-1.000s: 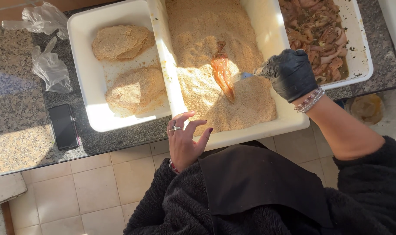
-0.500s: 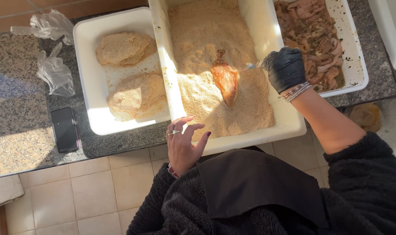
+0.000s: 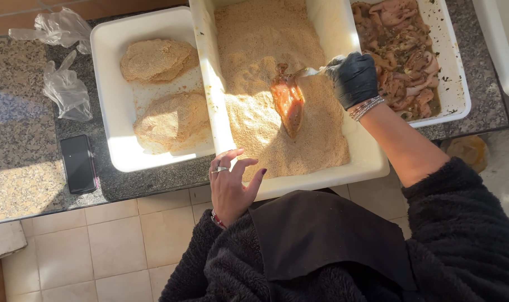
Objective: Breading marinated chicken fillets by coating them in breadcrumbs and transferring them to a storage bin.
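Note:
My right hand (image 3: pixel 353 78), in a black glove, grips a metal fork (image 3: pixel 307 71) whose tines hold a wet marinated piece of meat (image 3: pixel 288 102) lying on the breadcrumbs (image 3: pixel 277 67) in the middle white tray (image 3: pixel 372 162). My left hand (image 3: pixel 232 187) is bare, with a ring, fingers spread. It hovers at the near rim of that tray and holds nothing. Two breaded cutlets (image 3: pixel 156 59) lie in the left white tray (image 3: pixel 106 84).
A right-hand white tray (image 3: pixel 458 84) holds several raw marinated meat pieces (image 3: pixel 402 53). A black phone (image 3: pixel 78 163) and crumpled clear plastic gloves (image 3: pixel 64 84) lie on the granite counter (image 3: pixel 19 168). Another white container (image 3: pixel 503 50) sits at the far right. Beige floor tiles lie below.
The view has shifted, sliding the trays right and down. My right hand with the fork has moved the meat piece a little farther up the crumb tray. The left hand barely moved.

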